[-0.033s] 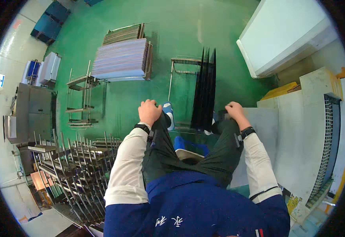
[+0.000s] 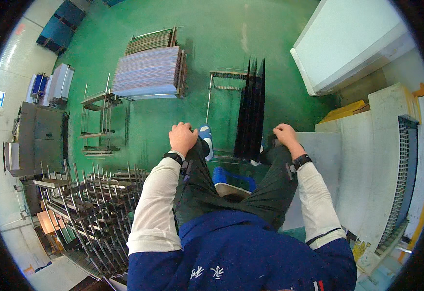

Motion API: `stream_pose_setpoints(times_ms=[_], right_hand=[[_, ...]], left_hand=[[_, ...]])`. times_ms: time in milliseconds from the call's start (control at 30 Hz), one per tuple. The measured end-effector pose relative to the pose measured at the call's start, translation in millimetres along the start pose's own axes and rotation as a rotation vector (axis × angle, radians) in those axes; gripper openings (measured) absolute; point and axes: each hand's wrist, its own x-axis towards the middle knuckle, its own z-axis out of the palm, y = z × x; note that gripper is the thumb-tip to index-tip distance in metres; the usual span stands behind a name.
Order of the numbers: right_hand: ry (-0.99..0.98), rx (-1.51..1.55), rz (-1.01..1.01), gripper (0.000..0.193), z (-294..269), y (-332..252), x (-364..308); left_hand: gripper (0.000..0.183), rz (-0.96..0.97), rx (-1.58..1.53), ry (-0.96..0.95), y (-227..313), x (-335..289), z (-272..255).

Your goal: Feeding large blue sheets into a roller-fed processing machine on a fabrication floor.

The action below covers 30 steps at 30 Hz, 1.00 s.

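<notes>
My left hand (image 2: 183, 137) rests on my left knee, fingers draped over it and holding nothing. On my right knee lies my right hand (image 2: 286, 135), its fingers curled in with nothing visible in them. Both wrists wear dark bands. Between and beyond my knees stands a metal slotted rack (image 2: 229, 74). Several thin black panels (image 2: 250, 111) stand upright in its right side, close to my right hand. The slots at its left have no panels. Below my lap shows part of a blue stool or bin (image 2: 225, 175) with a pale edge.
Ahead to the left stands a rack packed with pale panels (image 2: 146, 72), near a bare metal rack (image 2: 95, 119). Many metal racks (image 2: 90, 199) crowd my left side. To my right are a grey machine (image 2: 362, 160) and a large white cabinet (image 2: 350, 43). The floor (image 2: 212, 34) is green.
</notes>
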Motion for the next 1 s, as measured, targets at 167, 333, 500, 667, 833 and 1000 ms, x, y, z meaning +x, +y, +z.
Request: stream_pose_setpoints(times_ms=[167,333,500,667,833,1000], right_hand=[[-0.107,0.26,-0.167,0.029,48,-37,31],[-0.252,0.497,-0.075,0.03,93,-78,49],[-0.226,0.655,-0.025,0.053,111,-113,61],[-0.283,0.662,0.06,0.069,117,-120,84],[-0.259,0.679,0.122,0.075,131,-125,104],[-0.196,0.597,0.163,0.072,148,-134,114]], left_hand=[[0.035,-0.002,-0.001,0.013,5,3,-2],[0.034,-0.008,-0.021,0.007,3,4,-3],[0.032,-0.01,-0.018,0.023,-4,4,-2],[0.032,-0.016,-0.037,0.013,1,5,-8],[0.032,-0.018,-0.034,0.005,-4,7,-3],[0.032,-0.026,-0.052,-0.029,-7,9,-7]])
